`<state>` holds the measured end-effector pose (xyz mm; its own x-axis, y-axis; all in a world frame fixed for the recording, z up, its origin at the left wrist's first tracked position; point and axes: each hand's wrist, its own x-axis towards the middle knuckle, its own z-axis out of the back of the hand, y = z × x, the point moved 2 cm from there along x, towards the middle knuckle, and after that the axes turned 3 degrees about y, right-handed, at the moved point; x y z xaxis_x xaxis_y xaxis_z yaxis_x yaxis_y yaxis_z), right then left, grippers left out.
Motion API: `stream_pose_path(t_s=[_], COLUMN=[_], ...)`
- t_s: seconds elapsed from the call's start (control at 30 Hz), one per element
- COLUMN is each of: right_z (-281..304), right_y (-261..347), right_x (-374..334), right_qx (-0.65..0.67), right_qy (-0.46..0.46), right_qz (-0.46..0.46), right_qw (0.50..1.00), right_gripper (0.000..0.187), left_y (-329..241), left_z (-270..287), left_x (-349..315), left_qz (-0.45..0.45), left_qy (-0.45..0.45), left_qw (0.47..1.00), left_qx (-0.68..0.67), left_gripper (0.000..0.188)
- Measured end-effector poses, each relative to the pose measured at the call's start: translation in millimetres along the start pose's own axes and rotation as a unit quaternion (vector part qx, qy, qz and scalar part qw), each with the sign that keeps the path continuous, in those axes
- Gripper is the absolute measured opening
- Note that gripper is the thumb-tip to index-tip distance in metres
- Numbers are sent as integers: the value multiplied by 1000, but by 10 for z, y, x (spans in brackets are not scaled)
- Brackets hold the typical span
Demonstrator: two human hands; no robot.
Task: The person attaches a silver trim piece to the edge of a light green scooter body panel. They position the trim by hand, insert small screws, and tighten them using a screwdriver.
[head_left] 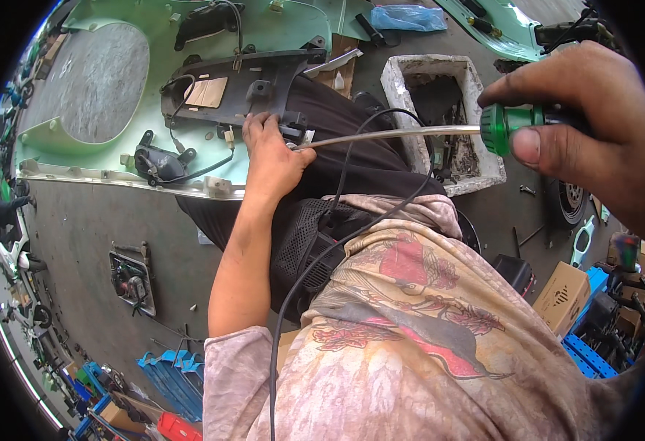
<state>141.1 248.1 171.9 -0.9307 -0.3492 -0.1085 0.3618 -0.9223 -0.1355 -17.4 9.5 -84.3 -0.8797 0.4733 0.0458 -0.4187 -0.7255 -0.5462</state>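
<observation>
Head view: the right hand (594,125), at about two o'clock, has its grip clamped around the green handle of a long screwdriver (410,132), whose shaft runs toward nine o'clock to the tip at a black bracket (241,84). The left hand (271,154), near the centre, closes its grip on that bracket's lower edge, mounted on a pale green body panel (278,29) lying on the floor, with a white foam box (399,81) near one o'clock.

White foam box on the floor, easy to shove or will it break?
The foam box probably slides easily, being light for its size. Its rim looks chipped and crumbly, so it likely breaks if gripped hard. Scrap parts inside may add some weight and steady it.
</observation>
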Motion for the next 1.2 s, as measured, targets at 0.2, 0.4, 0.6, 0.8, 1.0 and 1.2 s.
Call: stream_pose_path(t_s=[0.2, 0.4, 0.6, 0.8, 1.0, 1.2], right_z=[50, 44, 165, 323, -1119, -3801], right_y=[113, 79, -221, -878, -1467, -868], right_x=[-173, -177, -82, -329, -751, -1122], right_qx=[-5, -16, -28, 13, 435, 438], right_qy=[20, 12, -2, 2, 60, 61], right_qz=[21, 19, -8, -104, -340, -483], right_qw=[1000, 1000, 1000, 994, 832, 756], right_gripper=[40, 41, 42, 42, 43, 44], left_y=[-25, -43, -73, -109, -183, -312], left_z=[10, -21, -24, 9, 235, 442], left_x=[-36, -45, -4, 23, -26, -50], left_qz=[-2, -4, -9, -14, 13, 26], left_qy=[4, 19, 21, 17, 32, 85], left_qw=[1000, 1000, 1000, 999, 998, 995], left_qx=[-5, -8, -11, -37, -50, -40], left_gripper=[79, 79, 78, 75, 70, 70])
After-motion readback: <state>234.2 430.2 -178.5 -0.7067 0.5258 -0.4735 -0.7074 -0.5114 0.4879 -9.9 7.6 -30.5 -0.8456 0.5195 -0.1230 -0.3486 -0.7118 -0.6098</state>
